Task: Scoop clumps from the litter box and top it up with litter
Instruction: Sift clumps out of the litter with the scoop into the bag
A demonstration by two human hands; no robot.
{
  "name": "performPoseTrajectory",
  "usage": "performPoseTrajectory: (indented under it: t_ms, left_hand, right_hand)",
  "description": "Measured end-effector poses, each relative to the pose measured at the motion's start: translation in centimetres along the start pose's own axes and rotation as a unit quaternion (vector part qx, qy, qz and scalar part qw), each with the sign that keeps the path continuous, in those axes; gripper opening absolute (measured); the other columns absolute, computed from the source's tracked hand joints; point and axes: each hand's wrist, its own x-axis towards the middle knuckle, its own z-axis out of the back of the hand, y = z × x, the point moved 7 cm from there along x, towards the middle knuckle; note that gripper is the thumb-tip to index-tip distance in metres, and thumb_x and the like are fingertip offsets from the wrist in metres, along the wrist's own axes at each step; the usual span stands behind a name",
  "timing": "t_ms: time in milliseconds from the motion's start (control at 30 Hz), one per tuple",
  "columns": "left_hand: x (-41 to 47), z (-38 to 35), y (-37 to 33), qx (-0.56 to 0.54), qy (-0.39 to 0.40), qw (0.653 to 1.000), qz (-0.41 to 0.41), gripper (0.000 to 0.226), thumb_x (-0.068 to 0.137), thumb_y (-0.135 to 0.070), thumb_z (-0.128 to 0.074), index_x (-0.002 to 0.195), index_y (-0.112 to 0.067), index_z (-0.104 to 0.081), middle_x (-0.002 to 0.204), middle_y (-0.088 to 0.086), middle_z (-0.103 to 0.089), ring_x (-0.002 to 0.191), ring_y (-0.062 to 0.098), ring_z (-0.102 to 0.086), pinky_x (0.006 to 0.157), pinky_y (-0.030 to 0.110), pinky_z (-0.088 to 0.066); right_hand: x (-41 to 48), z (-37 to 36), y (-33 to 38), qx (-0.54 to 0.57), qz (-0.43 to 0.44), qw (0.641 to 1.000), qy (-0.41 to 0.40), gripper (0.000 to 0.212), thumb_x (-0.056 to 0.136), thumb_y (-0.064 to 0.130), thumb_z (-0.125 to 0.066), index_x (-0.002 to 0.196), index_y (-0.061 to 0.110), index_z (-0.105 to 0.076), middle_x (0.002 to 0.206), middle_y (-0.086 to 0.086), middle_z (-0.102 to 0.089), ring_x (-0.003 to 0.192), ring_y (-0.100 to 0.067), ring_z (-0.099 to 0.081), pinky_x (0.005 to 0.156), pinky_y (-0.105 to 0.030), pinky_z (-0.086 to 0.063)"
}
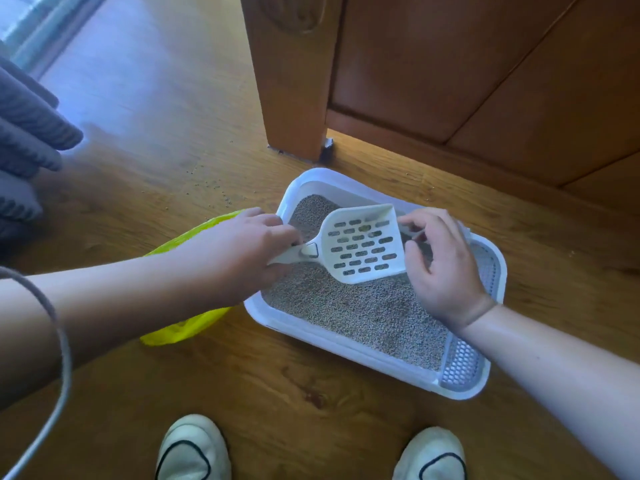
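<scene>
Your left hand [252,247] curls round the handle of the white slotted plastic scoop [363,244], held flat over the far half of the litter box [346,341]. Your right hand [440,261] pinches a thin pale strip [414,232] at the scoop's right wall; what the strip is stays unclear. The box is a white rounded-corner tray on the wood floor [173,133], filled with grey granular litter [346,306], with a grey perforated grate [460,365] at its right end. A crinkled yellow plastic bag [187,327] lies beside its left edge, partly hidden by your forearm.
</scene>
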Motion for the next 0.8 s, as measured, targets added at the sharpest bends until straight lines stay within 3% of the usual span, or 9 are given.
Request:
performPoseTrajectory:
  t_ms: [200,333,433,533,633,800]
  left_hand:
    - [-8.5,3.0,5.8,0.049,-0.053,0.997,0.042,0.027,0.083,-0.032,-0.070,0.109,-0.029,-0.064,0.089,-0.008,-0.056,0.082,0.020,-0.046,0.074,0.036,-0.049]
    - [-14.8,2.6,10.2,0.051,-0.082,0.988,0.123,0.031,0.083,-0.041,-0.057,0.110,-0.027,-0.065,0.091,-0.007,-0.060,0.083,0.021,-0.048,0.071,0.038,-0.051]
    - [-18.6,0.3,13.2,0.016,-0.087,0.978,0.191,0.041,0.080,-0.046,-0.048,0.110,-0.025,-0.068,0.093,-0.006,-0.064,0.080,0.021,-0.049,0.068,0.040,-0.052]
    - [-20.8,-3.2,15.4,-0.016,-0.064,0.969,0.239,0.038,0.084,-0.042,-0.054,0.114,-0.025,-0.070,0.099,-0.003,-0.066,0.085,0.023,-0.054,0.076,0.044,-0.052]
    - [-21.9,-6.1,16.7,-0.116,-0.045,0.947,0.295,0.032,0.092,-0.035,-0.059,0.121,-0.025,-0.068,0.105,-0.002,-0.064,0.098,0.024,-0.058,0.085,0.043,-0.049]
    - [-22.2,-8.4,17.5,-0.227,-0.012,0.908,0.351,0.029,0.100,-0.034,-0.052,0.125,-0.031,-0.066,0.089,-0.015,-0.062,0.093,0.013,-0.062,0.079,0.033,-0.048]
  right_hand:
    - [2.7,-5.9,6.9,0.042,0.118,0.989,0.084,0.033,0.088,0.011,-0.051,0.120,0.006,-0.060,0.114,-0.001,-0.057,0.106,-0.018,-0.054,0.093,-0.042,-0.047]
    - [3.7,-11.5,11.1,0.056,0.177,0.969,0.165,0.039,0.090,0.013,-0.050,0.127,0.006,-0.060,0.121,-0.005,-0.058,0.113,-0.020,-0.053,0.101,-0.040,-0.044]
    - [4.1,-15.4,13.7,0.033,0.212,0.954,0.207,0.043,0.089,0.015,-0.047,0.128,0.006,-0.060,0.122,-0.008,-0.060,0.118,-0.024,-0.052,0.108,-0.028,-0.036]
    - [4.6,-18.2,15.3,0.022,0.224,0.949,0.219,0.043,0.085,0.010,-0.049,0.125,0.005,-0.062,0.122,-0.011,-0.060,0.118,-0.026,-0.051,0.108,-0.024,-0.032]
    - [4.9,-19.6,15.6,-0.003,0.228,0.948,0.224,0.041,0.082,0.006,-0.053,0.121,0.006,-0.064,0.119,-0.011,-0.061,0.115,-0.028,-0.051,0.105,-0.029,-0.034]
    - [5.3,-20.7,14.9,-0.067,0.238,0.939,0.239,0.041,0.079,0.010,-0.053,0.117,0.008,-0.066,0.117,-0.010,-0.065,0.115,-0.033,-0.054,0.098,-0.046,-0.043]
